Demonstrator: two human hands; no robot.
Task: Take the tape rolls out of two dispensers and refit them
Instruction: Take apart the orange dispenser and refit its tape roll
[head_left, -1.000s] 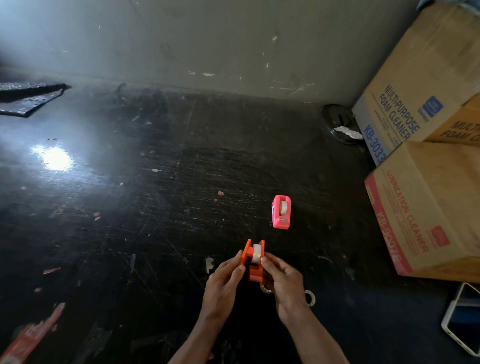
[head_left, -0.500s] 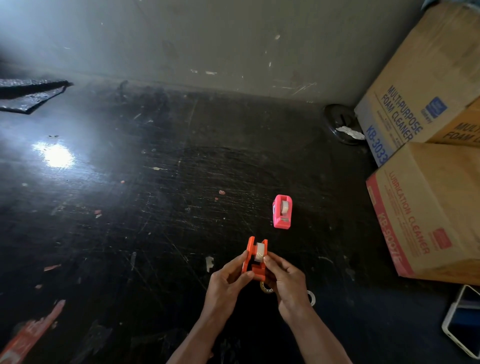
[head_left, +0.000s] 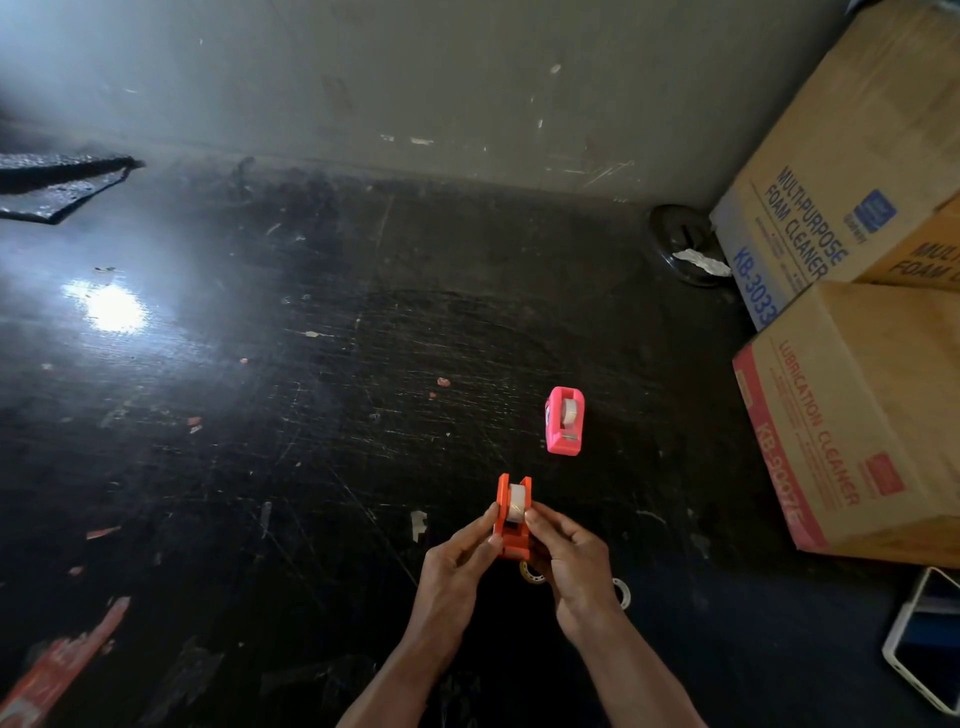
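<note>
scratched black floor (head_left: 311, 415), 3 stacked cardboard boxes (head_left: 872, 415), white-edged phone (head_left: 924, 644), grey wall (head_left: 415, 78)

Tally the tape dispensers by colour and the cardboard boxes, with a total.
Orange tape dispenser, held in both hands: 1
Pink tape dispenser, standing on the floor: 1
Cardboard boxes: 3: foam cleaner box, second foam cleaner box, lubrication cleaner box
Total: 5

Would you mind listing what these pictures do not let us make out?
Head view, the only one:
- Orange dispenser: lower body hidden by the left hand and right hand; whether its tape roll is fully seated is too small to tell.
- Ring on the floor: mostly hidden behind the right hand.
- Pink dispenser: its side label is too small to read.
- Phone: cut off by the right edge.
</note>
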